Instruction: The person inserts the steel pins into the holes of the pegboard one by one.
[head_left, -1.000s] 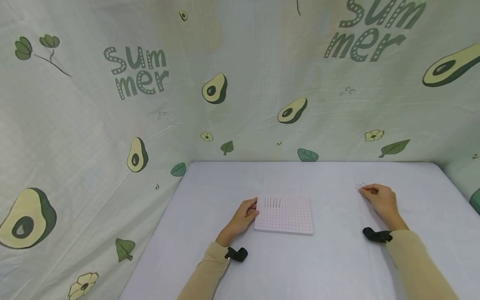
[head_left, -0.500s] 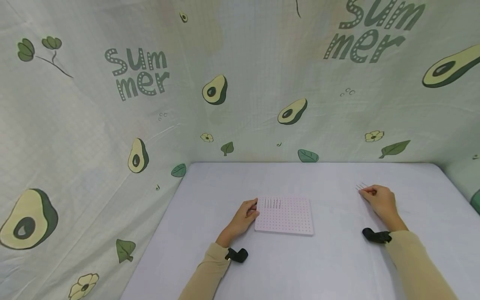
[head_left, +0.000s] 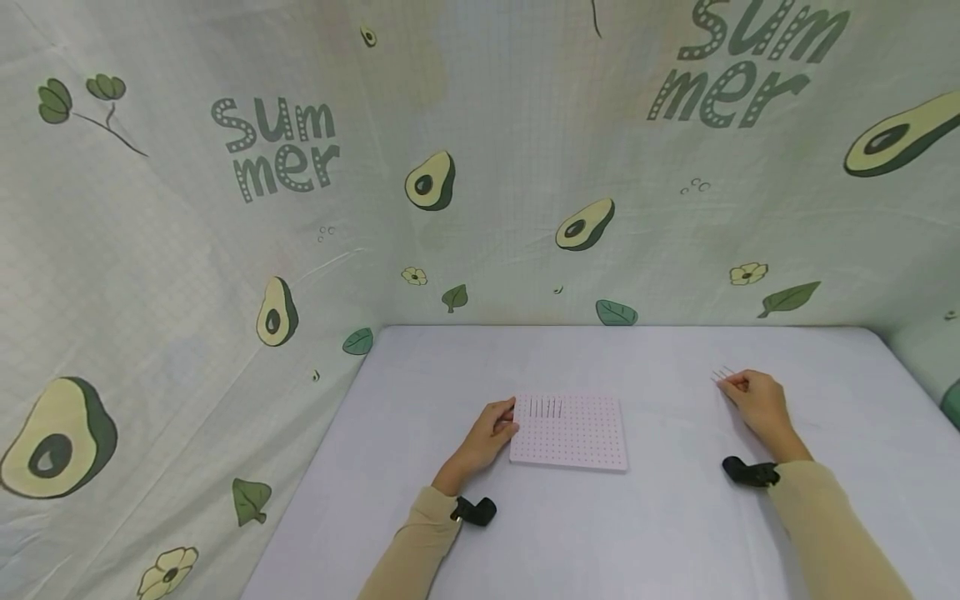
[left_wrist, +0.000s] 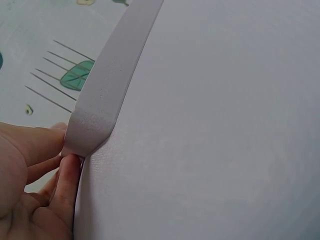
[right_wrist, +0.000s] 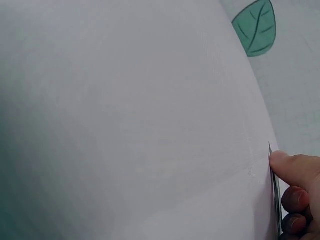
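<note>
A pale pink board with rows of small holes (head_left: pixel 573 442) lies on the table. Several thin needles (head_left: pixel 545 407) stand in a row near its far left corner; the left wrist view shows them jutting from the board's top face. My left hand (head_left: pixel 483 433) grips the board's left edge, thumb on the upper side and fingers against the edge. At the right, my right hand (head_left: pixel 759 404) pinches at loose needles (head_left: pixel 718 374) with thumb and fingertips. In the right wrist view a needle tip (right_wrist: pixel 270 147) shows past the thumb, its other fingers curled below.
A white-covered table (head_left: pixel 652 533) carries everything. A pale curtain (head_left: pixel 510 167) printed with avocados and leaves rises behind its far edge and along the left side. Each wrist wears a small black camera (head_left: pixel 475 511).
My right hand has shifted very slightly left at the loose needles. The left hand and the board stay in place.
</note>
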